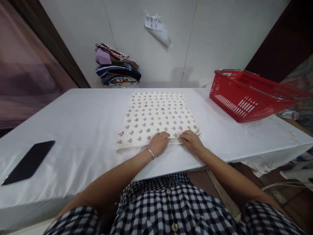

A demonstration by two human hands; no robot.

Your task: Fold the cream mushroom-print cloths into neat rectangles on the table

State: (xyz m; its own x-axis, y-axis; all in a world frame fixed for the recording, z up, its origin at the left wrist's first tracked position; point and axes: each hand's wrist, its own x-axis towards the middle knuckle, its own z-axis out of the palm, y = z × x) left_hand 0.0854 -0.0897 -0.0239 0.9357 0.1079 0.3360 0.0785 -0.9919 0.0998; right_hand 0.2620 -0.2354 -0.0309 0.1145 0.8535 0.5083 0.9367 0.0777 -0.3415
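Observation:
A folded cream cloth with small grey and coloured mushroom prints lies flat on the white-covered table. Its near edge shows layers. My left hand, with a silver bracelet at the wrist, grips that near edge around its middle, fingers bent over the fabric. Just to the right, my right hand pinches the same edge near the cloth's right corner. A small gap separates the two hands. The thumbs and the fabric beneath the fingers are mostly hidden.
A red plastic basket stands at the table's right side. At the back left is a stack of folded fabrics. A dark tablet or phone lies at the left. A paper sign hangs on the wall.

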